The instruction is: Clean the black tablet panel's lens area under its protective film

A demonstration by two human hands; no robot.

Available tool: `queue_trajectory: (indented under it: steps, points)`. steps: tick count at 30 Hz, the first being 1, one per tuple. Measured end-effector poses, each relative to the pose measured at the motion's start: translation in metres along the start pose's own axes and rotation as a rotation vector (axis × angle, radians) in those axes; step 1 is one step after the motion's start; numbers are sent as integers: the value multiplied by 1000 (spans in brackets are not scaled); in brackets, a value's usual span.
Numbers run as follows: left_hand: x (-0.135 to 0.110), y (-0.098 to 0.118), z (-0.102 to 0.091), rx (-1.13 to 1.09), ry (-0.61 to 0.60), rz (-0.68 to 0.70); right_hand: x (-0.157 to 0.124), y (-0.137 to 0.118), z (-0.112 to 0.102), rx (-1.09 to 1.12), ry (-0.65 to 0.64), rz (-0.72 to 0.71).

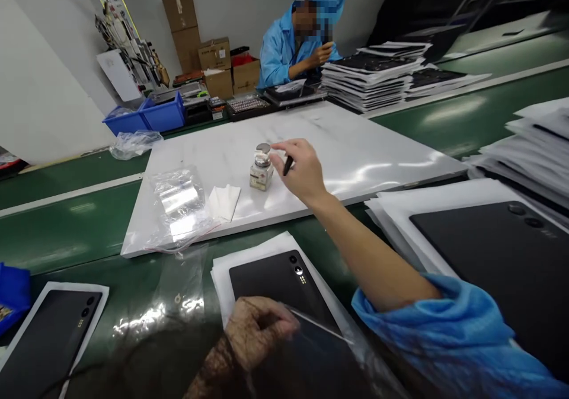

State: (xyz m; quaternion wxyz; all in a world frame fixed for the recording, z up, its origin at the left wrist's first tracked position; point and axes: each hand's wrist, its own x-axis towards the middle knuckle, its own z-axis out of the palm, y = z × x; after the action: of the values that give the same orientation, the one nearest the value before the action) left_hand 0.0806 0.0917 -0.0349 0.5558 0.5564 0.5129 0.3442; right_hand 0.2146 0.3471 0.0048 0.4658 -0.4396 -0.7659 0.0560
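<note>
My right hand (300, 168) reaches over the white board, thumb and forefinger at the raised metal lid (263, 148) of a small clear glass bottle (261, 176). A short black stick-like object (288, 165) is tucked in that hand; its kind does not show. Low in the view, my left hand (262, 331) is closed on the edge of a dark flat panel (315, 360) with a shiny rim. Strands of hair blur in front of this hand. Just beyond the panel, a black tablet back cover (267, 277) with camera rings lies on white sheets.
A crumpled clear bag (178, 200) and a folded white tissue (224, 202) lie on the white board (355, 138). Black back covers (48, 334) (493, 233) flank me. Paper-layered stacks (368, 79) stand at right. A co-worker in blue (278, 49) sits opposite, near blue bins (164, 114).
</note>
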Motion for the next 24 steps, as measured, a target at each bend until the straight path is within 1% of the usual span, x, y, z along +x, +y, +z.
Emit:
queue_trajectory:
  steps: [2,3,4,5,8,9,10,12,14,15,16,18,20,22,24]
  points:
    - [0,-1,0,-89,23,-18,-35,-10,-27,133,34,-8]
    - [-1,-1,0,-120,32,-29,-54,-15,-43,226,2,5]
    - [-1,0,0,-141,41,-38,-74,-20,-58,312,-64,43]
    - [-1,0,0,-154,46,-45,-93,-23,-73,387,-173,75]
    - [-1,0,1,-171,70,-47,-140,-27,-108,490,-471,136]
    - [-1,0,2,-168,81,-44,-152,-28,-115,489,-526,138]
    - [-1,0,2,-161,93,-41,-163,-29,-119,470,-549,127]
    - [-1,0,4,-133,122,-31,-184,-32,-121,390,-516,59]
    - [-1,0,5,-90,160,-14,-204,-37,-115,330,-482,-18]
    - [-1,1,6,-67,177,-2,-213,-40,-111,328,-475,-31]
    - [-1,2,6,-45,190,11,-222,-43,-106,352,-476,-21]
    - [-2,6,7,-7,202,34,-236,-48,-97,444,-479,45]
    - [-3,9,7,-9,194,41,-245,-51,-90,523,-463,109]
    - [-3,11,8,-59,188,25,-247,-51,-87,569,-458,148]
    - [-3,10,8,-89,187,-5,-243,-48,-89,591,-459,164]
